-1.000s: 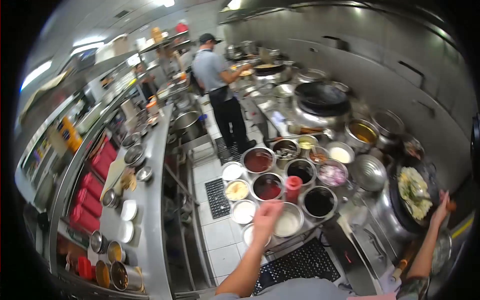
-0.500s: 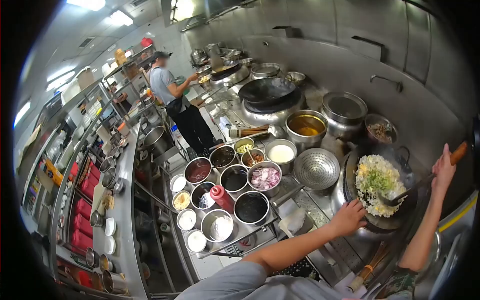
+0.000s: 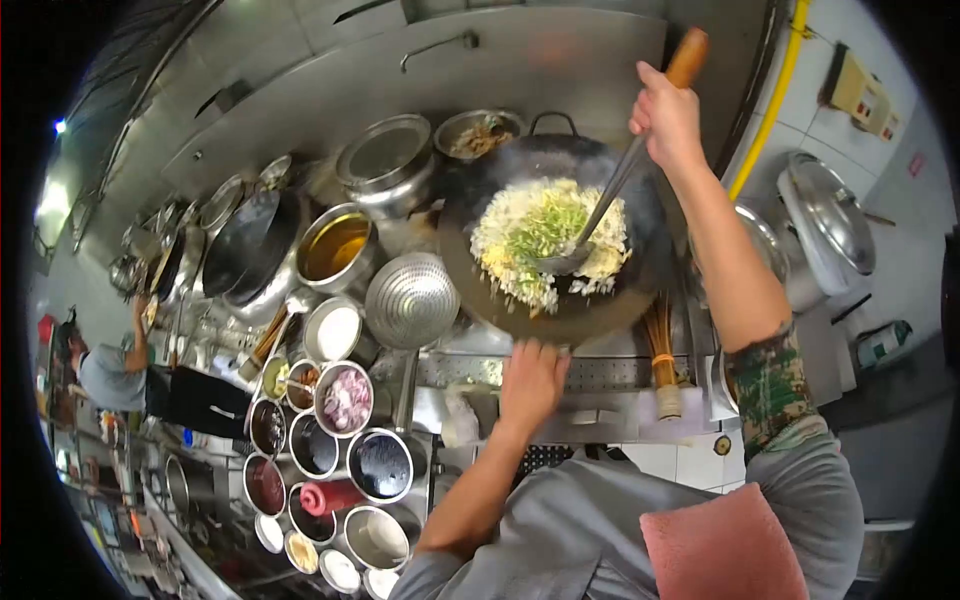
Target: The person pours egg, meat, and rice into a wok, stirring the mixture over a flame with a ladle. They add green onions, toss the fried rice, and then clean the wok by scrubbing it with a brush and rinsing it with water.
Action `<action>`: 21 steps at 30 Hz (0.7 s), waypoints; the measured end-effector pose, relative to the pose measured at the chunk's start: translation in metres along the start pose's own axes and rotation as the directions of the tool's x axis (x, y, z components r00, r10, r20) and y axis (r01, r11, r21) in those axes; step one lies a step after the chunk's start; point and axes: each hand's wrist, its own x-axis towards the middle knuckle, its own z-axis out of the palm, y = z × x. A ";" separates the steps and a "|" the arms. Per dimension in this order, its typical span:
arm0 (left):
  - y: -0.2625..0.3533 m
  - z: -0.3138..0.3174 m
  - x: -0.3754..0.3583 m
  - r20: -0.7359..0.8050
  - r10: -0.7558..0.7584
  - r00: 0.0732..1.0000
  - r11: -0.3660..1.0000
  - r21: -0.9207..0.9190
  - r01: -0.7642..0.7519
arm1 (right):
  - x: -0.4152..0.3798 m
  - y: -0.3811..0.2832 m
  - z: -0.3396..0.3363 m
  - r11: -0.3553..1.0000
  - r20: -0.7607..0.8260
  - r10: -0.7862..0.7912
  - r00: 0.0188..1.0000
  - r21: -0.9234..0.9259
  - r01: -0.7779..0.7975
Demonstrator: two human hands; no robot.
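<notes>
Holding ladle (image 3: 612, 203) in rice (image 3: 505, 215) with closed right hand (image 3: 668, 118) | touching near edge of wok (image 3: 585, 318) with half-bent left hand (image 3: 532, 388), hiding grip

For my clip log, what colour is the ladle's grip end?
Orange-brown, showing best in the head view.

No readable text, label, brand, number or sign around the wok (image 3: 600, 315). Too small or blurred to read: any print on the green-and-white bottle (image 3: 884, 343) right of the wok, on the wall box (image 3: 862, 96) or on the pink mark (image 3: 916, 165), both farther up and right of it.
</notes>
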 end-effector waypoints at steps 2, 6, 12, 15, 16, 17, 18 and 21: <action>-0.002 -0.017 -0.047 0.051 0.094 0.994 0.995 -0.039 -0.093 | -0.005 -0.020 -0.020 0.996 0.039 -0.022 0.999 0.082 0.019; 0.035 -0.080 0.015 -0.085 0.077 0.993 0.989 -0.120 -0.086 | -0.014 -0.016 -0.002 0.999 -0.031 0.030 0.999 -0.020 -0.030; -0.023 0.006 -0.003 -0.044 0.080 0.996 0.997 -0.010 -0.081 | -0.045 0.011 0.031 0.982 0.066 -0.128 0.990 -0.131 0.135; -0.014 -0.033 -0.012 -0.085 0.175 0.981 0.983 -0.046 -0.179 | -0.038 -0.012 0.007 0.995 0.219 -0.096 0.971 -0.010 0.101; 0.001 -0.047 -0.011 -0.077 0.111 0.991 0.993 -0.035 -0.114 | -0.037 -0.007 0.001 0.998 0.197 -0.056 0.979 -0.015 0.060; 0.002 -0.047 0.007 -0.086 0.076 0.993 0.994 -0.072 -0.082 | -0.033 -0.006 0.001 0.998 0.150 -0.062 0.987 -0.013 0.065; -0.005 -0.044 0.026 -0.094 0.055 0.994 0.993 -0.096 -0.065 | -0.033 -0.014 0.003 0.998 0.171 -0.052 0.984 -0.009 0.054; -0.026 -0.014 0.061 -0.120 0.055 0.991 0.998 -0.033 -0.059 | -0.028 -0.033 0.004 0.988 0.205 -0.156 0.966 0.039 0.152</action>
